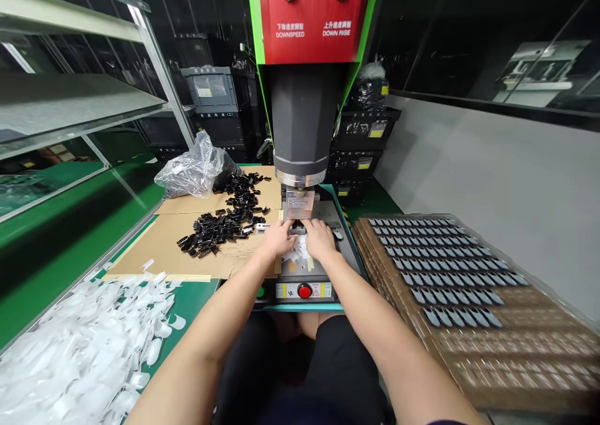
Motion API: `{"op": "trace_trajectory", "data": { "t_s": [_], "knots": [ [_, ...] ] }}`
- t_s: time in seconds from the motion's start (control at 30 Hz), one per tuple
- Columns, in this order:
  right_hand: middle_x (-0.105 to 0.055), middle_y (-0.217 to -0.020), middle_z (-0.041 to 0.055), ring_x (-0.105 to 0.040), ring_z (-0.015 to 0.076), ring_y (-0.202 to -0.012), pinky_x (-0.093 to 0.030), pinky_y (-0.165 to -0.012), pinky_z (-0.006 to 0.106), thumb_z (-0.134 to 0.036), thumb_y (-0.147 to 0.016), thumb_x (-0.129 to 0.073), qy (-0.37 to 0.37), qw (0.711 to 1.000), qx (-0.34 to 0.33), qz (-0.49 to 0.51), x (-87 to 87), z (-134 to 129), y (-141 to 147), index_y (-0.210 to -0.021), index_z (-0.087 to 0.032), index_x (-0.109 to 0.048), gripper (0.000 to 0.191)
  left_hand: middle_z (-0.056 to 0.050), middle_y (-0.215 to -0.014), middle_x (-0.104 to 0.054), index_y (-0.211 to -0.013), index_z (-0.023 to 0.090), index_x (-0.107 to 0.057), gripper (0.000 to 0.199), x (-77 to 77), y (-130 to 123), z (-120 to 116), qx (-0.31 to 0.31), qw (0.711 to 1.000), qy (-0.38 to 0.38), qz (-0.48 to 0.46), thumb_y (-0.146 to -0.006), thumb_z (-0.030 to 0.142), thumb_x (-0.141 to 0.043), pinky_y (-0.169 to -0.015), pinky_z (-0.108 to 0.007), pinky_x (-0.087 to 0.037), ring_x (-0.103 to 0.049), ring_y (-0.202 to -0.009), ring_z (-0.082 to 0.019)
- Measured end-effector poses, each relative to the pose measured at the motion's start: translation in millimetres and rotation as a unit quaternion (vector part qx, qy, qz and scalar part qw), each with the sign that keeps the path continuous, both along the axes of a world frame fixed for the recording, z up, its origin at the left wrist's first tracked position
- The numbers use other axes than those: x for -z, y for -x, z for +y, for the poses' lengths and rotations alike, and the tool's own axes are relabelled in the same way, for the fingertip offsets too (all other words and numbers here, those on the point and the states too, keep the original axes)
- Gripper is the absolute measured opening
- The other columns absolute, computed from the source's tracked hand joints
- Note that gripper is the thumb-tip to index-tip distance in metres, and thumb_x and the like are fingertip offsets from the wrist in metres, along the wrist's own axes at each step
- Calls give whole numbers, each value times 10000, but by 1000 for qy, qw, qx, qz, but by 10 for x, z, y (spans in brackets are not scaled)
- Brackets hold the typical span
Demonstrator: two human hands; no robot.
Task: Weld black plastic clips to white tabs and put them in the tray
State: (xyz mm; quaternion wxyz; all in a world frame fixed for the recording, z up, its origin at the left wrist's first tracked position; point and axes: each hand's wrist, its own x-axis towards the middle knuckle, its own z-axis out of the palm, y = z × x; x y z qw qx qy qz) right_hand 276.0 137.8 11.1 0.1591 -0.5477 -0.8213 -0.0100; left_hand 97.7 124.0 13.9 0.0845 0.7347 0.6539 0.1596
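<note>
Bare forearms [229, 309] lead to your left hand [279, 237] and right hand [320, 240], flanking the small black piece [298, 224] below the squarish translucent block [300, 205]; fingers' spread and grip can't be told.

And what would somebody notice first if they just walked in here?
Probably the big red panel with its green edges, at the top middle, right above the person's left hand and right hand at the machine's base. Next, maybe the huge heap of white pieces at the lower left, with a pile of black parts beyond it. On the right, neat rows of grey pieces lie in a brown tray.
</note>
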Motion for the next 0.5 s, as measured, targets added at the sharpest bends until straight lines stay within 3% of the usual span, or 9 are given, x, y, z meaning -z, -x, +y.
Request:
{"op": "trace_trajectory", "data": {
  "t_s": [0.1,0.23,0.33,0.5],
  "knots": [
    [-658,-1367,141,-558,308,-1259,-461,-1097,430,-144,-974,-505,-16,996,24,82,87,-147,-279,-1536,-214,-565,570,-180,-1496,-631,-1607,188,-491,685,55,267,-206,-5,997,-4,-77,-1014,508,-613,-1178,-445,-470,-604,-1390,-330],
    [-671,-1375,135,-561,325,-1295,-465,-1167,488,-254,-987,-525,-56,985,33,161,403,-528,-936,-1432,-220,-662,467,-178,-1620,-531,-1586,190,-536,792,276,794,-692,31,995,35,-85,-929,600,-698,-1276,-458,-393,-499,-1518,-346],
    [-619,-1507,110,-462,340,-1468,-398,-1249,545,-322,-978,-549,-45,987,17,150,691,-846,-1379,-1494,-257,-622,526,-159,-1727,-407,-1636,252,-495,963,468,1106,-1049,83,993,80,-28,-788,542,-848,-1320,-505,-327,-372,-1608,-386],
    [-481,-1684,42,-355,341,-1579,-394,-1231,597,-242,-931,-541,12,997,23,68,900,-1098,-1626,-1581,-366,-520,662,-139,-1776,-330,-1685,309,-414,946,590,1200,-1304,82,994,56,41,-831,390,-812,-1330,-555,-274,-298,-1643,-375]
  ]
}}
